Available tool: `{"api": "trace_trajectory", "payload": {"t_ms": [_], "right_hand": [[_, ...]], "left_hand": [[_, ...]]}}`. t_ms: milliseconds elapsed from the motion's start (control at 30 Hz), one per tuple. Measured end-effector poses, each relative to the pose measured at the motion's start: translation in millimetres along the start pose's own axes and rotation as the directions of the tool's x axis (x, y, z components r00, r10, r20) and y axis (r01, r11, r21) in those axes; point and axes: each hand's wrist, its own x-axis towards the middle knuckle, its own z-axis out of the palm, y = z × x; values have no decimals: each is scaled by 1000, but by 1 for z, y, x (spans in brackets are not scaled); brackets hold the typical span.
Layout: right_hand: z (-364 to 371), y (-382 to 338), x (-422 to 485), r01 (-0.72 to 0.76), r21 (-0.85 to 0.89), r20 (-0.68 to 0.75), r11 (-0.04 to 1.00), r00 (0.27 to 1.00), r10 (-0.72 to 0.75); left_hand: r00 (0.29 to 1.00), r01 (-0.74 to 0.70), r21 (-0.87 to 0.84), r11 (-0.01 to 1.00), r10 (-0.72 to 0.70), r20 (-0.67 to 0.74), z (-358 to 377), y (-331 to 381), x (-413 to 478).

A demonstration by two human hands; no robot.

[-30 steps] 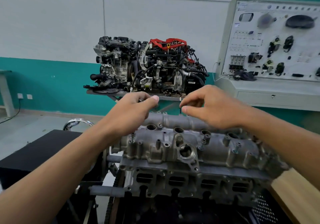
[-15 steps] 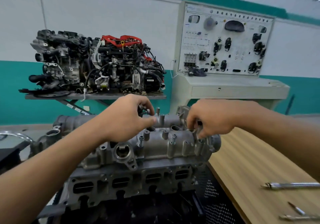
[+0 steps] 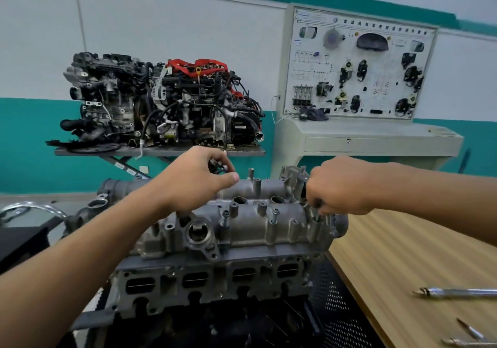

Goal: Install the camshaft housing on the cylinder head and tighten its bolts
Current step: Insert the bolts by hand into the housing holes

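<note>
Right hand [image 3: 340, 186] mostly hides the bolt [image 3: 315, 203] it pinches.

Automotive training workshop — engine on stand [image 3: 161, 102], wired component display board [image 3: 357, 65].

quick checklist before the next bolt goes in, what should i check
1. Camshaft housing sits on cylinder head: ok.
2. Left hand holds spare bolts: ok.
3. Bolt pinched by right hand started in its hole: cannot tell, fingers hide it.
4. Two front bolts driven down: not ok, both stand proud.
5. Wrench ready on wooden table: ok.
</note>
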Motion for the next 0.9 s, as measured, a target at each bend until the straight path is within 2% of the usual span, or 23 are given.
{"api": "trace_trajectory", "payload": {"t_ms": [133,233,267,333,433,500,567,700,900], "right_hand": [[-2,-3,-3,40,-109,64,993,997,-33],[-18,-2,-7,-31,-105,89,994,995,40],[-30,1,-6,-62,-81,31,995,997,64],[-59,2,-1,-74,57,-180,996,980,83],[-99,-24,25,154,357,-545,921,836,71],[-113,-53,50,275,435,-628,857,775,70],[-116,-79,72,342,489,-616,802,787,40],[-107,-94,99,380,538,-565,753,825,-12],[-109,-92,109,413,610,-540,676,841,-27]], "left_hand": [[996,47,-66,997,-51,-67,-27,-10,-8],[986,40,-74,996,-51,-157,-49,-17,-17],[981,40,-76,996,-53,-184,-55,-18,-19],[970,53,-75,996,-69,-231,-63,-20,-21],[957,63,-113,992,-92,-276,-68,-21,-22],[952,60,-99,993,-86,-293,-70,-22,-26],[955,49,-59,997,-64,-289,-73,-24,-33],[946,84,-43,996,-93,-310,-88,-45,-45],[910,173,-207,963,-237,-340,-97,-74,-39]]}}
